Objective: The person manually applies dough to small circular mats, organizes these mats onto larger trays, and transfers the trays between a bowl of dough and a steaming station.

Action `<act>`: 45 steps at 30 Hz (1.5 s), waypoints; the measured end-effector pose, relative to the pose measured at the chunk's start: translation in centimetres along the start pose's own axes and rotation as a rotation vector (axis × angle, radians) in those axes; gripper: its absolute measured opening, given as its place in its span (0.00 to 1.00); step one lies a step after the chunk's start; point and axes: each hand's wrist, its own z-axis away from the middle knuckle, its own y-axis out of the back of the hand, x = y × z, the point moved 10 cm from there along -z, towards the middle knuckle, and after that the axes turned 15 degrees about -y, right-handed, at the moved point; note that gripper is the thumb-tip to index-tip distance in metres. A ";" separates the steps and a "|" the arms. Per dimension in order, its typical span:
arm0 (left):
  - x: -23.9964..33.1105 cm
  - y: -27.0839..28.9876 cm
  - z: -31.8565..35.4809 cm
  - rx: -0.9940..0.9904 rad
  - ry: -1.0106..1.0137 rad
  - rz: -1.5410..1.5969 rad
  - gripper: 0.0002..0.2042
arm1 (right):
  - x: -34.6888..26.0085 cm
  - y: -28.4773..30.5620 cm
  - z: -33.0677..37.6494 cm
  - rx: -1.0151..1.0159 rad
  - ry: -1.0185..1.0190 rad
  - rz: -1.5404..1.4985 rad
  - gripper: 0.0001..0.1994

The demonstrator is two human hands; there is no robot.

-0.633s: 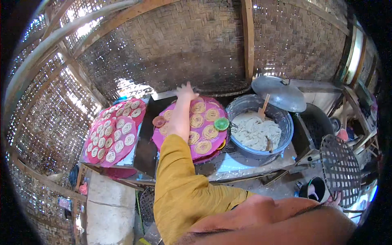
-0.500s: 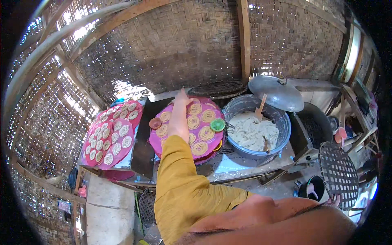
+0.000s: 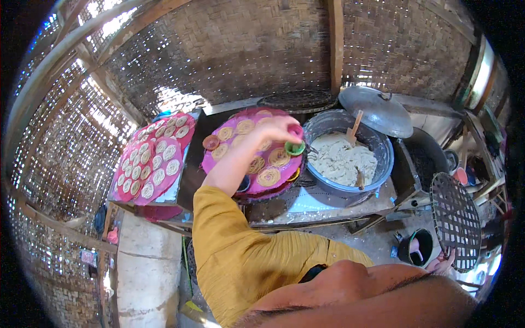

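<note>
A pile of round pink sheets [image 3: 208, 162] bears several pale noodle-like coils. Over its right side my left hand [image 3: 276, 130] pinches a small pink cup [image 3: 296, 131], held just above a small green cup [image 3: 295, 148] at the pile's edge. Whether the two cups touch, I cannot tell. A reddish-brown cup [image 3: 211, 142] sits on the left edge, and a dark blue cup [image 3: 244, 184] shows partly behind my left forearm. Far to the right, my right hand [image 3: 442, 262] grips the lower rim of a round woven bamboo rack [image 3: 456, 216], held tilted.
A large blue-rimmed tub [image 3: 387, 177] of white dough with a wooden paddle [image 3: 355, 126] stands right of the pile, a metal lid [image 3: 377, 112] behind it. More coils on pink sheets [image 3: 158, 191] lie at left. A black bucket [image 3: 418, 249] is low at right.
My left hand has come from the pile's far edge back and right to the green cup. The pink cup now shows in its fingers. My right hand still holds the rack.
</note>
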 end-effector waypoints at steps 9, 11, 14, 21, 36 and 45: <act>5.5 -1.3 3.2 0.301 -0.263 -0.443 0.27 | 1.3 -5.1 2.4 -0.163 0.069 0.001 0.15; 6.8 3.8 5.5 0.663 -0.389 -0.528 0.24 | 0.9 -6.7 4.8 -0.100 0.073 -0.061 0.15; 0.7 11.3 10.9 0.685 0.068 -0.481 0.20 | 0.8 -6.4 4.2 -0.105 0.044 0.047 0.15; -14.1 9.3 22.0 0.308 0.832 -0.628 0.30 | 1.1 -6.8 4.2 -0.100 0.080 0.041 0.14; 1.8 6.0 21.0 0.673 0.115 -0.250 0.19 | 2.6 -8.9 2.9 -0.126 -0.053 0.083 0.11; 4.6 -1.5 21.6 0.442 0.159 -0.404 0.32 | 2.4 -13.7 6.7 -0.186 -0.054 0.051 0.11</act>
